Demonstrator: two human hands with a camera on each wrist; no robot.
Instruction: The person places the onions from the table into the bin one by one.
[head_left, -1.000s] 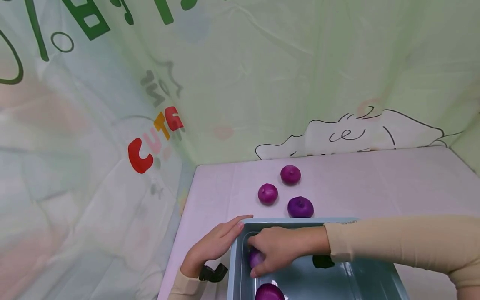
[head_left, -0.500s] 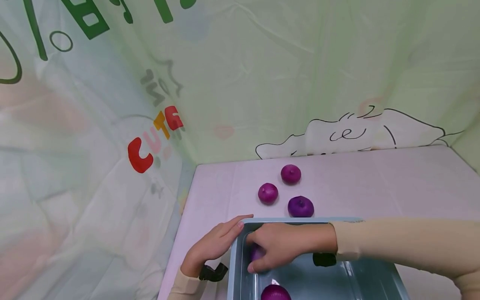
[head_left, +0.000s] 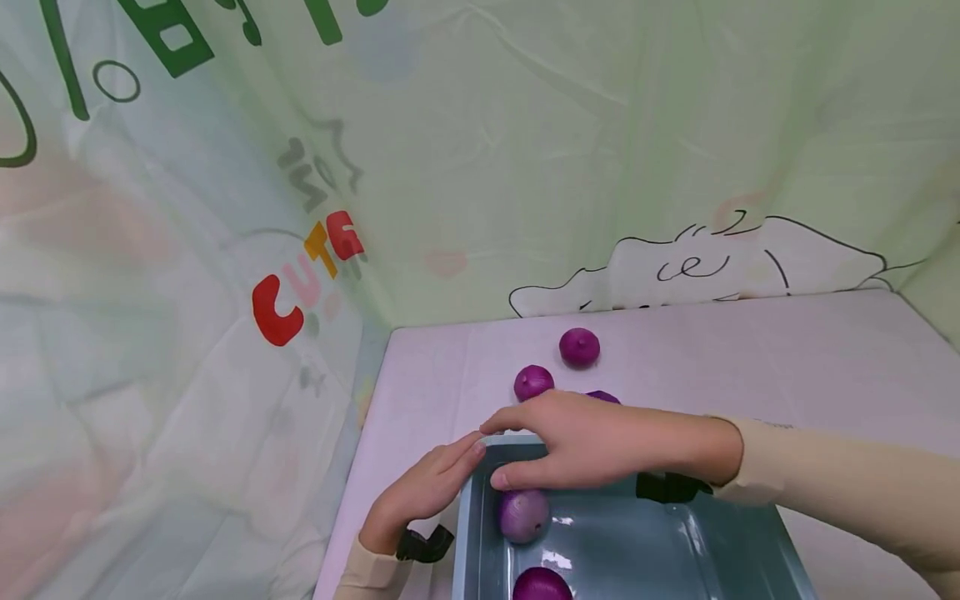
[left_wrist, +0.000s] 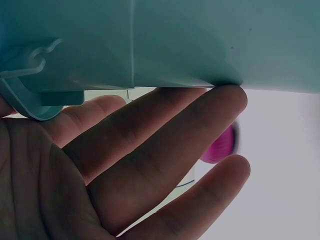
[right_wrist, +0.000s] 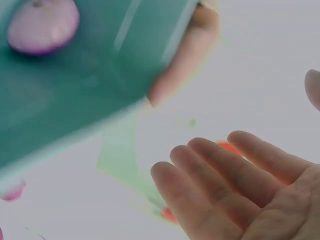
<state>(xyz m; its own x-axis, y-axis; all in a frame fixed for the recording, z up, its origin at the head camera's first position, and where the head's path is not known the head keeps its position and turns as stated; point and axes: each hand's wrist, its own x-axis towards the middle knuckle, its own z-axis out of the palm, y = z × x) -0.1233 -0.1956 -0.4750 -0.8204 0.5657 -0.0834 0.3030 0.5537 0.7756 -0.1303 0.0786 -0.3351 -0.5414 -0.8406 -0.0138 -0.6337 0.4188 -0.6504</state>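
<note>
My left hand point(head_left: 427, 492) lies with straight fingers along the far left corner of a blue-grey plastic tub point(head_left: 630, 542). In the left wrist view, fingertips point(left_wrist: 232, 97) touch the tub's outer wall. My right hand point(head_left: 592, 437) hovers over the tub's far rim, its fingers extended and holding nothing; the right wrist view shows its bare palm point(right_wrist: 270, 205). Just below its thumb, a pale purple onion point(head_left: 523, 518) sits inside the tub by the left wall. Nearer me is a darker red onion point(head_left: 542, 586), cut off by the frame's lower edge.
Beyond the tub, two red onions stand on the pale tablecloth: the farther onion point(head_left: 579, 347) and the nearer onion point(head_left: 532, 382). A third, dark purple onion point(head_left: 602, 397) is mostly hidden behind my right hand. Printed curtains point(head_left: 480, 167) hang along the back and left of the table.
My right hand has let go of the pale purple onion in the tub and risen away toward the far rim. The left hand has stayed at the corner.
</note>
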